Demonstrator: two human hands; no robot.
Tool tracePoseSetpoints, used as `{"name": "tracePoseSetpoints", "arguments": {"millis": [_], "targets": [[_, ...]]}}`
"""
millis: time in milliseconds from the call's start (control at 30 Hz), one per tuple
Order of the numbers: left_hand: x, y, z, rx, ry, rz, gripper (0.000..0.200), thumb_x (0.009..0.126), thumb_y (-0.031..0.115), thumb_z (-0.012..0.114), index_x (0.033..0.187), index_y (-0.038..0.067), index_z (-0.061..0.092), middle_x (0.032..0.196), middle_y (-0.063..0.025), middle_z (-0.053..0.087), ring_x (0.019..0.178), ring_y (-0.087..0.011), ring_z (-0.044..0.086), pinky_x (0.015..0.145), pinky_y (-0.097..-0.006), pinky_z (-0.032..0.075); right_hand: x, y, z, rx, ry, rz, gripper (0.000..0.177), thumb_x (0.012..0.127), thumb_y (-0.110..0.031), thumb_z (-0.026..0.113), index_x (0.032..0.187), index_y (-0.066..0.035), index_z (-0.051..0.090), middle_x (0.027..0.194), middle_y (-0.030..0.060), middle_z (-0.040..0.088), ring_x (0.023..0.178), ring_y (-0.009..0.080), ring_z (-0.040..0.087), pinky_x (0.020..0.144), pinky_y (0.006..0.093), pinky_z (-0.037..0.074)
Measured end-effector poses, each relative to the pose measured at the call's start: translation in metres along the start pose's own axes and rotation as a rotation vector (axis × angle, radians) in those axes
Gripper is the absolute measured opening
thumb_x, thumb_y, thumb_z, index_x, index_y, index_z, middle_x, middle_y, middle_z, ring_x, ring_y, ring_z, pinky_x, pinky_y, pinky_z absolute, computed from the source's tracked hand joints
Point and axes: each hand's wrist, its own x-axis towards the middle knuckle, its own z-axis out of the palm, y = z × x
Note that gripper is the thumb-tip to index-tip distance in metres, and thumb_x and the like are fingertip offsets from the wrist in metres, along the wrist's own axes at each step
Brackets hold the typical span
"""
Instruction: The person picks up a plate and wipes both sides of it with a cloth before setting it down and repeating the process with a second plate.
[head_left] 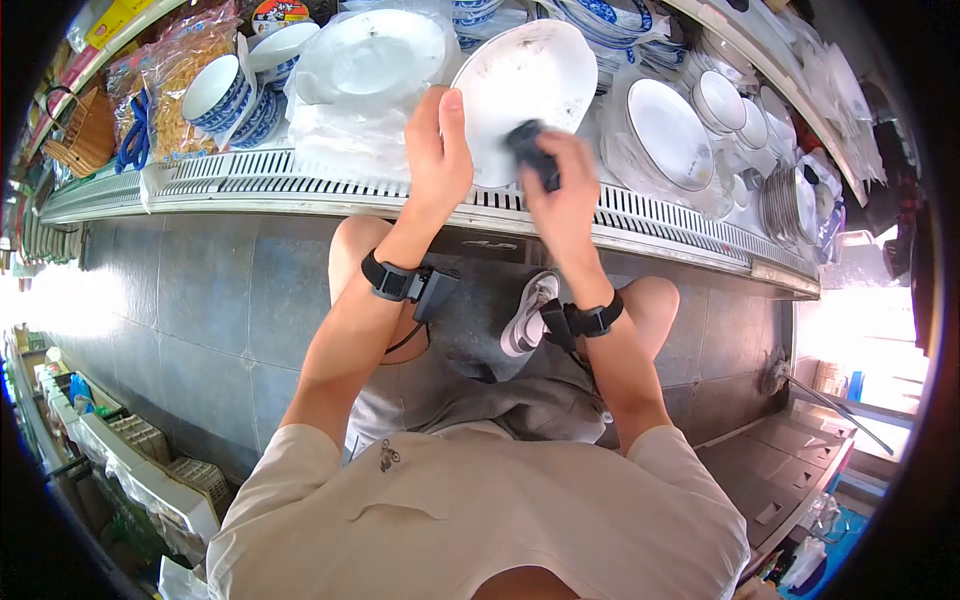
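A white oval plate (525, 80) with dark smudges or markings on its face is tilted up on the shelf in front of me. My left hand (438, 150) is at the plate's left edge, its fingers pointing up and its thumb along the rim side. My right hand (564, 185) holds a dark cloth (533, 152), blurred by motion, over the lower right part of the plate. Left of the plate, wrapped plates (375, 60) rest in clear plastic. To the right lies another oval white plate (670, 132) in plastic.
Blue-patterned bowls (225, 100) stand at the left of the shelf (350, 200), beside bagged goods (190, 85). Small white bowls (718, 100) and a row of stacked plates (790, 205) are at the right. My knees and a shoe (530, 315) are below the shelf edge.
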Motion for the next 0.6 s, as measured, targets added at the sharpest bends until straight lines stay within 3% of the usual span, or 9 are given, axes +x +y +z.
{"name": "tracePoseSetpoints", "arguments": {"millis": [167,233,300,367,433,533,600], "targets": [[-0.005,0.012,0.007,-0.040,-0.126,0.031,0.036,0.110,0.027,0.047,0.094,-0.003,0.059,0.073,-0.0115,0.055,0.067,-0.0192,0.051,0.063,-0.0356,0.042,0.010,0.007,0.003,-0.123,0.226,0.150,0.038,0.081,-0.004,0.075,0.115,-0.002,0.058,0.118,0.0219,0.060,0.103,0.0422,0.062,0.089,0.0443,0.052],[-0.005,0.012,0.006,-0.018,-0.145,0.006,0.047,0.113,0.035,0.037,0.092,-0.002,0.056,0.075,-0.0064,0.049,0.073,-0.0147,0.044,0.066,-0.0336,0.039,0.009,-0.001,0.013,-0.106,0.270,0.151,0.038,0.082,-0.004,0.075,0.115,-0.001,0.058,0.118,0.0226,0.059,0.105,0.0426,0.062,0.091,0.0447,0.052],[-0.005,0.007,0.007,-0.003,-0.096,0.017,0.041,0.112,0.030,0.042,0.093,-0.002,0.057,0.074,-0.0088,0.052,0.070,-0.0166,0.047,0.064,-0.0346,0.041,0.004,-0.014,0.018,0.046,0.183,-0.032,0.040,0.078,-0.001,0.075,0.114,0.000,0.058,0.118,0.0236,0.060,0.107,0.0422,0.061,0.093,0.0445,0.051],[-0.004,0.003,0.007,0.010,-0.046,0.029,0.035,0.110,0.026,0.047,0.094,-0.002,0.059,0.073,-0.0111,0.055,0.066,-0.0186,0.049,0.063,-0.0356,0.043,-0.001,-0.029,0.017,0.192,-0.018,-0.065,0.044,0.071,0.005,0.073,0.113,-0.002,0.061,0.123,0.0193,0.062,0.111,0.0386,0.063,0.094,0.0419,0.053],[-0.002,0.002,0.003,-0.031,-0.017,-0.057,0.036,0.110,0.027,0.048,0.093,-0.002,0.059,0.073,-0.0116,0.056,0.066,-0.0196,0.050,0.064,-0.0364,0.043,-0.001,-0.033,0.019,0.274,-0.072,-0.047,0.043,0.070,0.005,0.074,0.111,-0.004,0.065,0.122,0.0164,0.063,0.110,0.0362,0.066,0.091,0.0404,0.055],[0.000,0.001,0.006,-0.127,0.060,-0.092,0.038,0.110,0.029,0.048,0.092,-0.002,0.059,0.073,-0.0120,0.056,0.067,-0.0196,0.050,0.064,-0.0368,0.044,0.008,-0.014,0.000,0.233,-0.221,-0.056,0.042,0.069,0.004,0.074,0.109,-0.005,0.067,0.121,0.0163,0.064,0.108,0.0360,0.067,0.090,0.0395,0.055],[0.002,0.002,-0.001,-0.105,0.013,-0.101,0.038,0.110,0.029,0.048,0.092,-0.002,0.059,0.073,-0.0123,0.056,0.067,-0.0203,0.050,0.064,-0.0372,0.044,0.009,0.005,-0.009,0.125,-0.147,-0.003,0.040,0.070,0.003,0.074,0.109,-0.005,0.067,0.119,0.0166,0.065,0.107,0.0369,0.067,0.090,0.0401,0.055]]}}
